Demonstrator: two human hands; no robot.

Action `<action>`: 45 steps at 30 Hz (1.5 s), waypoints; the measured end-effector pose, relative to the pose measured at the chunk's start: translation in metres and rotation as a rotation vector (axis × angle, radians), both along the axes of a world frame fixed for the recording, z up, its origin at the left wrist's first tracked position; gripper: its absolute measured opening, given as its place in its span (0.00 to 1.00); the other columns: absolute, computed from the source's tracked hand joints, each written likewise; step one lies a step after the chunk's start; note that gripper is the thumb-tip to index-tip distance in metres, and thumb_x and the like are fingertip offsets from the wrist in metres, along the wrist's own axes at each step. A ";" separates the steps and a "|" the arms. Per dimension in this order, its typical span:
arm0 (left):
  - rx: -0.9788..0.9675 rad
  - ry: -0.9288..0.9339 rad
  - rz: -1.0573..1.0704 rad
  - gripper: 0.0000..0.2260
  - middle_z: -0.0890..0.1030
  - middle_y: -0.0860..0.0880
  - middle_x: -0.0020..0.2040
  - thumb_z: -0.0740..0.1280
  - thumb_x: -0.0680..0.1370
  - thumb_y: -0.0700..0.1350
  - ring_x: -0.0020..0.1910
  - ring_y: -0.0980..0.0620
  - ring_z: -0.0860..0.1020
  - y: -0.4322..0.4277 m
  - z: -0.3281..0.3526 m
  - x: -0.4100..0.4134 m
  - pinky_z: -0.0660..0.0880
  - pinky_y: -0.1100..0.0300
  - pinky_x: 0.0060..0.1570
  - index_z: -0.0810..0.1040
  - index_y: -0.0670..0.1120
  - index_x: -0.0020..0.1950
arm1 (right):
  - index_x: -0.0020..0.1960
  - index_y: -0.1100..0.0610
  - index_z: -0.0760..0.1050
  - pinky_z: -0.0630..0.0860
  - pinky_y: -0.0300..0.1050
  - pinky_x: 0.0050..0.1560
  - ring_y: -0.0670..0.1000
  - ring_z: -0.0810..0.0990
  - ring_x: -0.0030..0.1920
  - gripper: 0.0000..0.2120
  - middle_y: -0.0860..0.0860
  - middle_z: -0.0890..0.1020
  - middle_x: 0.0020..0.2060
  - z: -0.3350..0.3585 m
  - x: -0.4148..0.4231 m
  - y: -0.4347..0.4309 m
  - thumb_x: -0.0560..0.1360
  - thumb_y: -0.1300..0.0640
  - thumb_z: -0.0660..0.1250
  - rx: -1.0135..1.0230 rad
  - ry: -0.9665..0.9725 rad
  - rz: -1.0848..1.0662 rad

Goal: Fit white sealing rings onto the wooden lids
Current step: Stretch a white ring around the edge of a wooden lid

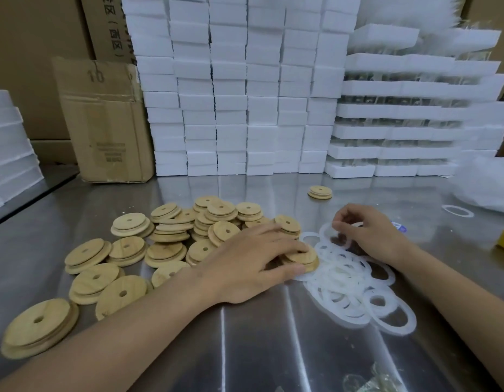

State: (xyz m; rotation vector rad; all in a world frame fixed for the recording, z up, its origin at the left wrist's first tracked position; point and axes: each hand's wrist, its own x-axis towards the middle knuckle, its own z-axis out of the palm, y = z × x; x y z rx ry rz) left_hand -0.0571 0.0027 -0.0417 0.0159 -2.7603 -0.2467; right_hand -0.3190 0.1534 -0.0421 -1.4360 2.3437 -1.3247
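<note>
Lying across a wooden lid [305, 258], the left hand [253, 264] has its fingers nearly straight over the lid's far edge and its thumb set against the near rim, so the lid is held between them. That lid is a flat round disc of pale, grained wood, and it sits at the fingertips, touching the heap of rings [348, 281] just beyond them. Behind the hand's knuckles and out past the wrist spreads the heap of lids [171, 239], each stepped in two layers with a small hole through the middle, some stacked and some lying singly.

Across from the left fingertips, the right hand [369, 233] is curled, its fingertips pinching a ring [327, 230] at its upper edge. This ring is thin, flat, milky white and looks soft. The other rings lie tangled under and in front of the right wrist.

Both forearms rest on a shiny metal table [259, 335]. Well beyond the hands stand stacked white foam blocks [245, 94] and a creased cardboard box [103, 123].
</note>
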 end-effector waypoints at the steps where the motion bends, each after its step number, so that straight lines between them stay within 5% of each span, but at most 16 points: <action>1: 0.013 0.016 0.005 0.21 0.76 0.62 0.72 0.60 0.83 0.66 0.76 0.61 0.66 0.002 -0.002 -0.003 0.64 0.58 0.74 0.74 0.62 0.74 | 0.43 0.51 0.81 0.78 0.45 0.48 0.46 0.84 0.44 0.06 0.47 0.86 0.41 0.001 0.001 -0.001 0.79 0.58 0.73 -0.034 0.021 -0.033; 6: 0.098 0.192 0.007 0.20 0.78 0.64 0.65 0.74 0.77 0.61 0.68 0.63 0.73 0.003 -0.005 -0.008 0.70 0.59 0.68 0.76 0.61 0.67 | 0.45 0.46 0.79 0.71 0.39 0.48 0.37 0.80 0.48 0.06 0.39 0.84 0.43 0.010 0.009 0.004 0.80 0.55 0.72 -0.205 0.161 -0.165; 9: 0.377 0.382 0.057 0.24 0.77 0.63 0.65 0.79 0.74 0.47 0.65 0.60 0.77 0.007 -0.003 -0.011 0.74 0.62 0.65 0.76 0.60 0.67 | 0.46 0.43 0.78 0.73 0.41 0.48 0.38 0.81 0.50 0.06 0.36 0.83 0.45 0.030 0.033 0.006 0.81 0.52 0.71 -0.411 0.169 -0.180; 12: 0.793 0.517 0.154 0.32 0.76 0.56 0.66 0.80 0.72 0.35 0.58 0.51 0.84 0.006 0.006 -0.012 0.82 0.54 0.59 0.76 0.61 0.68 | 0.47 0.45 0.78 0.74 0.35 0.47 0.44 0.82 0.48 0.05 0.39 0.83 0.44 0.063 0.076 -0.007 0.80 0.53 0.70 -0.581 0.168 -0.068; 16: 1.094 0.573 0.183 0.36 0.80 0.49 0.66 0.81 0.71 0.31 0.53 0.51 0.87 0.001 0.014 -0.008 0.84 0.60 0.48 0.74 0.58 0.71 | 0.44 0.48 0.79 0.73 0.35 0.45 0.44 0.82 0.47 0.06 0.42 0.83 0.42 0.087 0.122 -0.048 0.78 0.56 0.71 -0.537 0.047 0.098; 20: 1.268 0.581 0.167 0.36 0.84 0.47 0.63 0.80 0.71 0.29 0.56 0.51 0.87 -0.007 0.014 -0.005 0.85 0.55 0.51 0.75 0.53 0.73 | 0.46 0.50 0.78 0.77 0.44 0.52 0.46 0.81 0.51 0.06 0.44 0.82 0.46 0.052 0.147 -0.074 0.78 0.61 0.70 -0.549 -0.060 0.092; 23: 1.289 0.560 0.166 0.32 0.86 0.45 0.60 0.78 0.71 0.26 0.54 0.49 0.88 -0.006 0.015 -0.006 0.85 0.56 0.47 0.78 0.50 0.69 | 0.47 0.46 0.78 0.76 0.40 0.50 0.45 0.81 0.53 0.06 0.42 0.82 0.47 0.029 0.148 -0.075 0.78 0.57 0.70 -0.493 0.031 0.099; 26: 1.256 0.575 0.179 0.29 0.86 0.46 0.59 0.80 0.71 0.30 0.54 0.48 0.87 -0.001 0.014 -0.006 0.86 0.52 0.46 0.79 0.49 0.68 | 0.47 0.47 0.78 0.80 0.43 0.44 0.47 0.83 0.49 0.05 0.44 0.83 0.46 0.027 0.142 -0.070 0.80 0.56 0.69 -0.492 -0.089 0.121; 30: 1.348 0.606 0.163 0.29 0.87 0.49 0.55 0.78 0.74 0.30 0.45 0.48 0.89 -0.002 0.014 -0.005 0.86 0.54 0.37 0.78 0.49 0.70 | 0.44 0.53 0.78 0.77 0.33 0.39 0.45 0.82 0.44 0.09 0.46 0.84 0.43 0.032 0.138 -0.067 0.81 0.63 0.68 -0.548 -0.191 0.151; 34: 1.370 0.572 0.171 0.29 0.85 0.49 0.61 0.73 0.78 0.32 0.50 0.46 0.89 -0.007 0.013 -0.004 0.86 0.49 0.48 0.74 0.53 0.75 | 0.42 0.52 0.77 0.76 0.33 0.47 0.45 0.83 0.49 0.04 0.46 0.84 0.46 0.032 0.141 -0.064 0.75 0.56 0.67 -0.544 -0.173 0.188; 38: 1.406 0.559 0.108 0.30 0.86 0.41 0.60 0.64 0.73 0.39 0.53 0.42 0.88 -0.007 0.013 0.000 0.85 0.42 0.56 0.75 0.53 0.76 | 0.45 0.49 0.78 0.78 0.53 0.57 0.50 0.82 0.53 0.03 0.45 0.83 0.48 0.027 0.145 -0.065 0.77 0.56 0.69 -0.495 -0.110 0.177; 42: 1.248 0.553 0.089 0.21 0.82 0.47 0.68 0.69 0.83 0.42 0.53 0.50 0.88 0.000 0.010 -0.001 0.86 0.54 0.48 0.77 0.56 0.75 | 0.47 0.45 0.79 0.75 0.47 0.59 0.45 0.79 0.57 0.06 0.42 0.81 0.49 0.022 0.142 -0.066 0.79 0.56 0.71 -0.426 -0.022 0.148; 45: 1.146 0.559 0.116 0.17 0.84 0.49 0.65 0.65 0.86 0.43 0.51 0.50 0.88 0.004 0.006 -0.002 0.86 0.54 0.46 0.77 0.53 0.75 | 0.48 0.45 0.80 0.77 0.50 0.60 0.45 0.81 0.56 0.04 0.43 0.82 0.50 0.022 0.136 -0.066 0.80 0.54 0.71 -0.432 -0.053 0.140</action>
